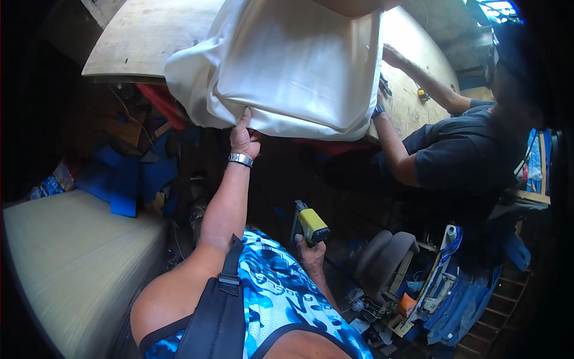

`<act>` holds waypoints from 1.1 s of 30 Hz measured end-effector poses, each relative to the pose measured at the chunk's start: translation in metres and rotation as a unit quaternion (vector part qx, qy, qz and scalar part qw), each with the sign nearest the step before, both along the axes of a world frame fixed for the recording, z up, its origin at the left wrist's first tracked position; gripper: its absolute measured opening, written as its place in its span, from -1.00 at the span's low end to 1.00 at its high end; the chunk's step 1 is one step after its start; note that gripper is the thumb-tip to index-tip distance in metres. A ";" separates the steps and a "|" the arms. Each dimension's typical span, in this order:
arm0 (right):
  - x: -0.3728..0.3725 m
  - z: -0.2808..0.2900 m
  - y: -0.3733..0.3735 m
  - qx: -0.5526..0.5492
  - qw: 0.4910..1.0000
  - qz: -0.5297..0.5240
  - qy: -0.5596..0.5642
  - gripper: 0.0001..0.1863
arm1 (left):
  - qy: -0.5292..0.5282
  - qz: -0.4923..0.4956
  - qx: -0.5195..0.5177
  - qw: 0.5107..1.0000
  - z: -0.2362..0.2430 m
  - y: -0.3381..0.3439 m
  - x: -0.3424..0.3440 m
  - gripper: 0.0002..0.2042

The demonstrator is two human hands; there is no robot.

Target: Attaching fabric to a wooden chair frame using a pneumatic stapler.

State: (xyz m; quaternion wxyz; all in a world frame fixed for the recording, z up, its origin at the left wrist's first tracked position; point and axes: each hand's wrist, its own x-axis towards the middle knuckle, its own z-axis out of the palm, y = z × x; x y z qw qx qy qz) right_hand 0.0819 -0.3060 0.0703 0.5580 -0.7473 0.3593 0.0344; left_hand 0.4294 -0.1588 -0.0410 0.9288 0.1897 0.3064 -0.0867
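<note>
White fabric (293, 66) covers a wide, shallow panel with a raised rim, and loose folds hang at its left corner. My left hand (244, 140) is closed on the fabric at the near edge, its thumb pressed on top and its fingers partly hidden. Lower down, close to my body, my right hand (311, 253) grips a yellow and black staple gun (313, 225), held away from the panel. At the panel's right side, a co-worker's hand (391, 57) touches the edge, and their other hand lies nearer, partly hidden.
Under the panel stands a plywood table (134, 39), with a small yellow object (423, 95) on its right part. A large pale block (78, 257) fills the lower left beside blue scraps (125, 185). Grey cushions (385, 260) and clutter lie at lower right.
</note>
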 end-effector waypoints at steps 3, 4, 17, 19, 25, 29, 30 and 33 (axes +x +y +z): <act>0.000 -0.001 -0.002 -0.009 1.000 0.010 -0.002 -0.44 | -0.090 0.061 -0.091 0.990 -0.006 0.012 -0.003 -0.48; 0.001 -0.001 -0.003 -0.012 1.000 0.011 -0.003 -0.44 | -0.089 0.078 -0.122 0.985 -0.008 0.018 -0.004 -0.48; -0.002 -0.010 -0.008 0.008 0.999 0.029 0.014 -0.42 | -0.105 0.035 -0.110 0.988 0.015 0.025 0.003 -0.36; 0.000 -0.009 -0.007 0.013 0.999 0.031 0.018 -0.42 | -0.130 -0.090 -0.084 0.984 0.006 0.038 0.006 -0.35; 0.005 -0.007 -0.006 0.003 0.999 0.040 0.023 -0.42 | -0.072 -0.137 0.037 0.987 -0.030 0.064 -0.013 -0.55; 0.006 -0.005 -0.006 0.004 0.999 0.045 0.024 -0.42 | -0.137 0.052 -0.139 0.979 -0.030 0.063 -0.027 -0.44; 0.007 -0.005 -0.006 0.011 0.999 0.041 0.027 -0.42 | -0.130 0.049 -0.156 0.978 -0.027 0.063 -0.027 -0.41; 0.008 -0.003 -0.004 0.011 0.999 0.037 0.030 -0.42 | -0.179 0.005 -0.202 0.963 -0.017 0.064 -0.028 -0.26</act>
